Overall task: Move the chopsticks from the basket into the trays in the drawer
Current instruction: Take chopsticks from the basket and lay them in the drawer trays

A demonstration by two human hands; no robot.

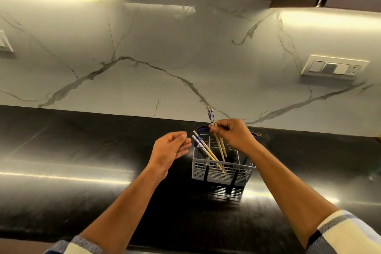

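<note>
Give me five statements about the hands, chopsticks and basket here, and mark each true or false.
1. The right hand pinches a pair of chopsticks above the basket. True.
2. The left hand holds a chopstick. False: it is open and holds nothing, just left of the basket.
3. Two more chopsticks lean inside the basket, patterned ends up. True.
4. The basket lies tipped on its side. False: it stands upright on the black countertop.
5. An open drawer with trays shows in the view. False: no drawer is visible.
</note>
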